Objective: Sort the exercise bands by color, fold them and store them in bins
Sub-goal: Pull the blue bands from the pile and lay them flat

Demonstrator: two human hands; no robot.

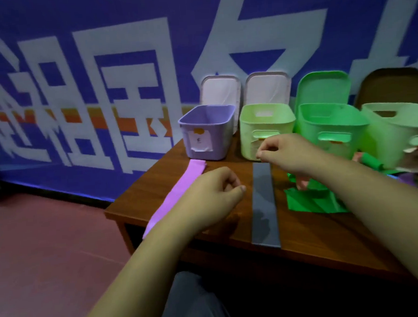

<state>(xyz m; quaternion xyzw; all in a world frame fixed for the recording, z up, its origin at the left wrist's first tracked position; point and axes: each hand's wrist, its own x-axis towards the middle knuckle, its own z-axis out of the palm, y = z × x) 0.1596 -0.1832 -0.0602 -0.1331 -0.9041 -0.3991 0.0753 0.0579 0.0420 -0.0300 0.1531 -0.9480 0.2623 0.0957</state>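
A brown wooden worktop (316, 237) stands against a blue wall (77, 68) with large white letters. Along its back edge four bins stand in a row: a purple bin (206, 134) nearest the back left corner, then a pale green bin (265, 128), a bright green bin (330, 127) and a whitish green bin (400, 129) at the right. All four are open on top, and lids (220, 90) lean upright against the wall behind them. A pink band (178, 191) lies flat and straight near the left edge, running from in front of the purple bin to the front edge. A grey band (264, 208) lies flat near the middle of the worktop, running from in front of the pale green bin to the front edge. A heap of green bands (312, 201) lies rumpled to the right of the grey band, in front of the bright green bin. The left hand (212, 194) hovers between the pink and grey bands, partly over the pink one, its grip curled together with nothing seen in it. The right hand (285, 152) is at the far end of the grey band, thumb against curled fingers; I cannot tell whether its grip pinches that end
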